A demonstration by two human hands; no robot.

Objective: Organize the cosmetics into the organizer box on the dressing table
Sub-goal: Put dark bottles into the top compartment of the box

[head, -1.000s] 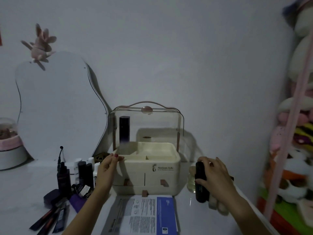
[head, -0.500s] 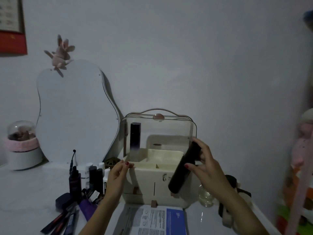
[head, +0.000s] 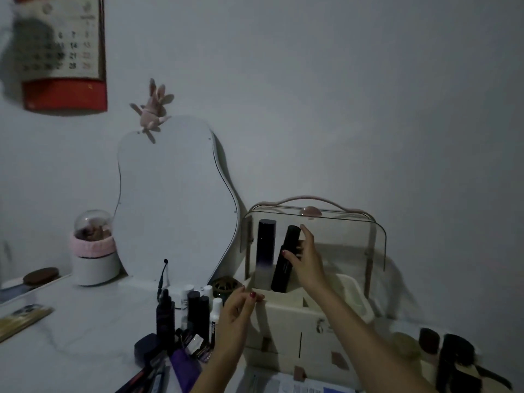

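Right hand (head: 307,258) grips the black bottle (head: 285,259) near its upper half, thumb on the front, fingers wrapped behind. I see the bottle tilted, top leaning right, base down inside the rear-left compartment of the organizer box (head: 286,321). It sits just beside the tall dark bottle (head: 265,251), which stands upright in the same corner; can't tell if the two touch.

Left hand (head: 241,310) rests on the box's front-left top edge, fingertips curled over the rim, holding the box.

Organizer box: cream body, clear lid (head: 354,239) raised behind it, pink handle (head: 309,198) on top, drawers at the front. It stands on the dressing table (head: 85,321), against the wall.

Left of the box, a cluster of cosmetics (head: 195,310) on the table: several dark bottles, a small white bottle, a dark round compact, pencils and a purple tube near the bottom edge. A wavy mirror (head: 170,199) leans on the wall behind them, with a pink plush (head: 153,109) at its top. Dome ornament (head: 92,245) further left, calendar (head: 62,52) on the wall top left. A printed sheet (head: 300,388) lies in front of the box. Dark items to the right of the box are too dim to identify.
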